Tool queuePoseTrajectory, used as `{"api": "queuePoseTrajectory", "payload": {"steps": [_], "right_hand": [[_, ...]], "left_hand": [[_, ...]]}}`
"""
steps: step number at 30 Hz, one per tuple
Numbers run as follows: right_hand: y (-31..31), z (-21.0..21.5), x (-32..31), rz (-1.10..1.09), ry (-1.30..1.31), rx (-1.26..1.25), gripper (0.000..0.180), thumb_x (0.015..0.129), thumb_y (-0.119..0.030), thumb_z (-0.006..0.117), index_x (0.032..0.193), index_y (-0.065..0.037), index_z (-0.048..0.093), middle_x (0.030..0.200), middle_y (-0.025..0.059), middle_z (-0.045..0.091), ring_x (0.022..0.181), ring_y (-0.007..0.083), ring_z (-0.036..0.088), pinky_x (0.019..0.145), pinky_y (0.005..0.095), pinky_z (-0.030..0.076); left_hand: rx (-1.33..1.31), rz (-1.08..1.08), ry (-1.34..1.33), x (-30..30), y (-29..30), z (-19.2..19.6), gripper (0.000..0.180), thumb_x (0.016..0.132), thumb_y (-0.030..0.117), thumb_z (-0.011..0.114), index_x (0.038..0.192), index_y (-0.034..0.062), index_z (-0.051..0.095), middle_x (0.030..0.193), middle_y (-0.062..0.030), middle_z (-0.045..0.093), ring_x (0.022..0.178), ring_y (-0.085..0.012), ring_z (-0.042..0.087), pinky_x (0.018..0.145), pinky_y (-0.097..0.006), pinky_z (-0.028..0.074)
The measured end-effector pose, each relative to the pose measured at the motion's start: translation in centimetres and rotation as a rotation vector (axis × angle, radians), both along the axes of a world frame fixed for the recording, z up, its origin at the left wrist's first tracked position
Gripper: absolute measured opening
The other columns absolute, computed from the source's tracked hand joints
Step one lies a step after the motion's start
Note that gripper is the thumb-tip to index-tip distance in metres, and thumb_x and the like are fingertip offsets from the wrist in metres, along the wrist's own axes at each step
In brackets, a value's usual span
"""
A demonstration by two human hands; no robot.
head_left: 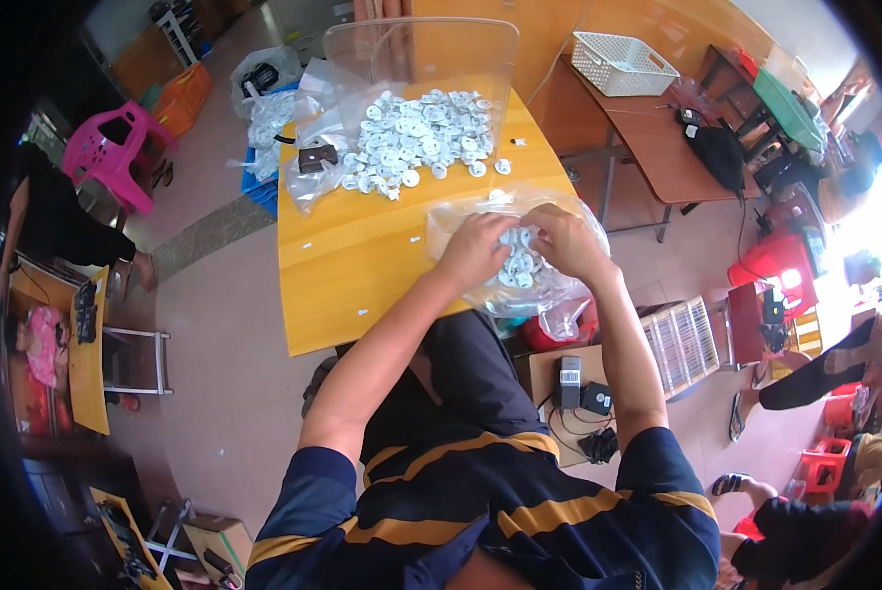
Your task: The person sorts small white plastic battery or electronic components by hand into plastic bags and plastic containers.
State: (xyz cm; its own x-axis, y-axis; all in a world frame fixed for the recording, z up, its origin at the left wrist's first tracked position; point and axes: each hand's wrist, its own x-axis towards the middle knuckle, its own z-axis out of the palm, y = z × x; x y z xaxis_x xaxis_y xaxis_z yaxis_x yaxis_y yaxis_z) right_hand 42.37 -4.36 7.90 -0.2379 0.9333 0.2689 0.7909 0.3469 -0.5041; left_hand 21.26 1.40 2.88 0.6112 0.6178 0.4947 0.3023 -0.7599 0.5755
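A clear plastic bag [451, 218] lies spread at the right edge of the yellow wooden table [338, 265], with several small white round plastic parts [516, 271] in it. My left hand [475, 248] is over the bag's left side, its fingers closed in a pinch near the parts. Facing it, my right hand [567, 242] curls its thumb and fingers together over the bag. What either hand pinches is too small to make out. Farther back on the table rises a big heap of similar white parts [426, 138], in front of a clear plastic tub [441, 49] that looks tipped on its side.
A dark brown object [317, 159] sits left of the heap, beside plastic wrapping. Below the bag is a red container [549, 334]. Right of the table stands a brown desk [647, 138] with a white basket [623, 65]. A pink chair [117, 147] is at left; other people sit around.
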Motion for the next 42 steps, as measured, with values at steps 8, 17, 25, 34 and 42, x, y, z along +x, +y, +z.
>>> {"api": "queuePoseTrajectory", "payload": {"steps": [8,17,25,34,42], "right_hand": [[2.1,3.8,-1.9,-0.153,0.042,0.088,0.022,0.087,-0.005,0.069,0.108,-0.003,0.072,0.108,0.0197,0.072,0.098,0.0403,0.070,0.088,0.0472,0.056],[15.7,-0.1,-1.5,-0.224,-0.492,-0.356,0.042,0.090,-0.044,0.069,0.112,-0.008,0.076,0.113,0.0146,0.075,0.102,0.0387,0.071,0.089,0.0483,0.057],[16.2,-0.7,-3.3,-0.199,-0.530,-0.564,0.054,0.078,-0.057,0.077,0.105,-0.009,0.077,0.107,0.0114,0.077,0.105,0.0315,0.072,0.091,0.0445,0.056],[17.6,-4.1,2.0,-0.475,-0.108,-0.325,0.049,0.077,-0.035,0.082,0.116,-0.009,0.068,0.099,0.0131,0.074,0.096,0.0295,0.073,0.083,0.0403,0.056],[18.0,-5.6,-0.5,-0.413,-0.189,-0.336,0.045,0.077,-0.033,0.084,0.111,-0.007,0.070,0.106,0.0173,0.074,0.103,0.0334,0.071,0.089,0.0430,0.056]], "left_hand": [[-0.030,0.277,-0.233,-5.7,4.5,2.3,0.022,0.089,0.005,0.064,0.109,0.0028,0.071,0.109,-0.0174,0.070,0.104,-0.0380,0.066,0.092,-0.045,0.053],[-0.055,0.482,0.067,-11.3,7.3,-4.1,0.030,0.085,0.008,0.069,0.115,0.0074,0.069,0.111,-0.0161,0.068,0.104,-0.0380,0.065,0.089,-0.047,0.054],[0.013,0.498,-0.006,-10.3,7.6,-4.5,0.034,0.082,0.007,0.070,0.115,0.0086,0.067,0.108,-0.0136,0.065,0.105,-0.0375,0.062,0.091,-0.047,0.053],[0.190,0.561,0.064,-9.5,10.3,-2.9,0.047,0.083,0.008,0.070,0.130,0.0062,0.062,0.126,-0.0134,0.057,0.114,-0.0369,0.056,0.096,-0.047,0.050],[0.014,0.505,0.284,-7.5,12.6,-2.6,0.038,0.087,0.007,0.065,0.125,0.0063,0.065,0.121,-0.0139,0.064,0.116,-0.0369,0.057,0.097,-0.047,0.052]]}}
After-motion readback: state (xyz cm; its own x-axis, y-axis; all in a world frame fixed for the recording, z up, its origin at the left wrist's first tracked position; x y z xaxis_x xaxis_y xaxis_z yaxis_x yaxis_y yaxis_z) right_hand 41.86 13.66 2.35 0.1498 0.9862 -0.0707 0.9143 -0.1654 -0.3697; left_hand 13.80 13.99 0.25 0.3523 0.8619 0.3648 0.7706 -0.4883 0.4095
